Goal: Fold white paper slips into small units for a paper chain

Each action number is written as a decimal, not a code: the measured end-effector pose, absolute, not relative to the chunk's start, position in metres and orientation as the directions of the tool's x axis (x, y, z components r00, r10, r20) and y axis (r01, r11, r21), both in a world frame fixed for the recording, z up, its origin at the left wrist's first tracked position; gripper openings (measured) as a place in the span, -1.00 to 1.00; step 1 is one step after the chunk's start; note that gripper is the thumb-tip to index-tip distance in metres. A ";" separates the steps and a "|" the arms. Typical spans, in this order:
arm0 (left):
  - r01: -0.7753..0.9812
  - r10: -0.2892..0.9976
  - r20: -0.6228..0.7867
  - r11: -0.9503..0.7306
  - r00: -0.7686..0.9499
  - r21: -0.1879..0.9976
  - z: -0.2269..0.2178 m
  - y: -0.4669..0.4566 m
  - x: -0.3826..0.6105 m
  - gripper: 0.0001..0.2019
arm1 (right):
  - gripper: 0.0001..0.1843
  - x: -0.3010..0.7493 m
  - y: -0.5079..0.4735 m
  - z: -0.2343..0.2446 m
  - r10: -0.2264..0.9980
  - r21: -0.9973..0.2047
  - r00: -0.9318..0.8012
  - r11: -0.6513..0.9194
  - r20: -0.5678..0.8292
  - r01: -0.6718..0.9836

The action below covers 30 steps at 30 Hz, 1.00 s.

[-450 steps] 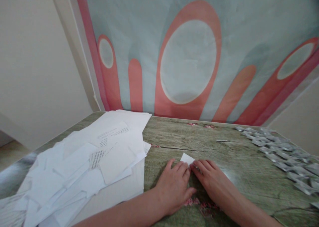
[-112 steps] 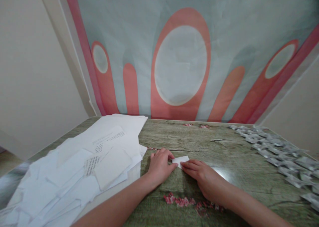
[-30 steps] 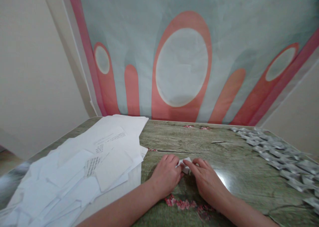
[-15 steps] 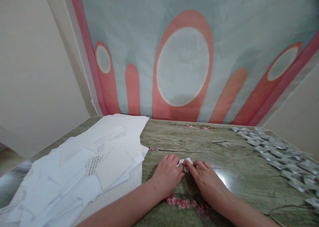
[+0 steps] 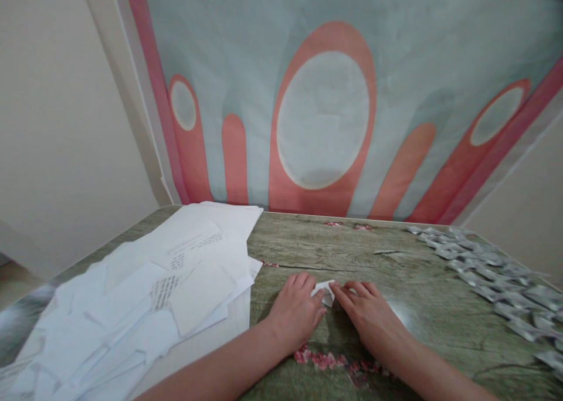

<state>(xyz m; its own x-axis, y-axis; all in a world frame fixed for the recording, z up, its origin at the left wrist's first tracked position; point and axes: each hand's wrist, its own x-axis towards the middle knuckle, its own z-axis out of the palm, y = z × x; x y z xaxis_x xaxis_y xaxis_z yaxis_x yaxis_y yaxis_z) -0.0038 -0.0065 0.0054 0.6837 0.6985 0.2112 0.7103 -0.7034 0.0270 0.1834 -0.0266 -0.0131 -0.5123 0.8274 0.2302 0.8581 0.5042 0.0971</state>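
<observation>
A small white piece of folded paper lies low over the table between my two hands. My left hand is closed on its left side, with fingers curled and the thumb near its lower edge. From the other side, my right hand pinches the paper's right edge, its index fingertip at the upper right corner. The right thumb is hidden behind the hand. Part of the paper is covered by my left fingers.
Loose white sheets, some printed, are heaped on the left of the wood-patterned table. Rows of small folded paper pieces stretch along the right side. Behind the table hangs a grey-blue and coral printed backdrop.
My right index finger has shifted from the paper's top to its right corner, uncovering more of the paper. My left hand has hardly moved and still holds it.
</observation>
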 end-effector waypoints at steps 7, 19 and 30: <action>0.721 0.713 0.201 -0.692 0.672 0.043 0.007 -0.007 -0.004 -0.70 | -0.60 0.179 -0.025 -0.022 0.826 0.150 -0.505 0.482 0.251 0.863; 0.757 0.744 0.146 -0.651 0.651 -0.060 0.010 -0.010 -0.003 -0.76 | -0.63 0.178 -0.021 -0.028 0.810 0.223 -0.505 0.455 0.299 0.862; 0.765 0.756 0.115 -0.639 0.644 -0.081 0.011 -0.011 -0.002 -0.80 | -0.69 0.189 -0.016 -0.023 0.841 0.081 -0.465 0.462 0.278 0.883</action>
